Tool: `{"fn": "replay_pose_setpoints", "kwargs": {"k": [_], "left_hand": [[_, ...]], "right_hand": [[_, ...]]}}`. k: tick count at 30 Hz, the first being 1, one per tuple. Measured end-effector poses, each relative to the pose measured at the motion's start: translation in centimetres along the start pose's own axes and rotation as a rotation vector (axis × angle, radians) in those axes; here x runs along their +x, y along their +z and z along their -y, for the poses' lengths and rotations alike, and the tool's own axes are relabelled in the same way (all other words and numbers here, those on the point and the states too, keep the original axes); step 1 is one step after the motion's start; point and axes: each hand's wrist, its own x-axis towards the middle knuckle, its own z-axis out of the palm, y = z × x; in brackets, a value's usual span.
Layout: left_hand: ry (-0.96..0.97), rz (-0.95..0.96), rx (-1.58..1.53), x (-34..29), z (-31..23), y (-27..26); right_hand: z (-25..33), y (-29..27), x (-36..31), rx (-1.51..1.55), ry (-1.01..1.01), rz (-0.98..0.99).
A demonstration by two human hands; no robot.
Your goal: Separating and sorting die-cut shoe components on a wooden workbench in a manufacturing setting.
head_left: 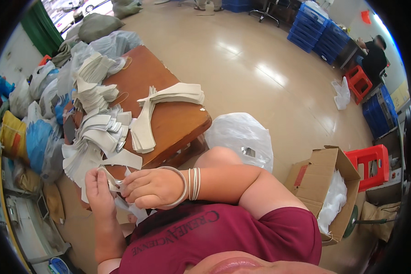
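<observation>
Two hands, left [98, 192] and right [153, 187], fingers closed on one white strip [114, 181] at the table's [178, 121] near edge, beside stacked strips [98, 137].

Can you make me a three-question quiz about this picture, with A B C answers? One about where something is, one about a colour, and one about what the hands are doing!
1. Where is the open cardboard box?
A. On the floor to the person's right
B. On the wooden table
C. On a red stool

2. What colour are the stacked crates at the far wall?
A. Green
B. Blue
C. Yellow

3. What are the two hands doing?
A. Resting flat on the table
B. Both pinching one pale cut piece
C. Lifting the box

Answers:
1 A, it stands on the floor beside the red stool.
2 B, they are blue.
3 B, the left hand and right hand close on a pale cut piece by the wooden table.
</observation>
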Motion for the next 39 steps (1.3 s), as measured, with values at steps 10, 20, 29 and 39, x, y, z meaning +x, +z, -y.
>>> {"fn": "replay_pose_setpoints", "kwargs": {"k": [10, 20, 29, 39], "left_hand": [[-0.345, -0.122, -0.44, 0.4, -2.3, 1.4], [0.073, -0.398, -0.561, 1.8, -12.2, -10.9], [0.057, -0.298, -0.047, -0.1, -13.3, -5.3], [-0.219, 0.306, -0.263, 5.3, -10.2, 6.3]], "right_hand": [[-0.2, 0.4, -1.0, -0.134, 0.204, 0.117], [-1.2, 0.2, -4.1, 0.053, 0.91, 1.174], [-2.2, -3.9, -6.7, 0.302, 0.95, 0.839], [-3.0, -4.2, -6.4, 1.229, 1.026, -0.372]]}}
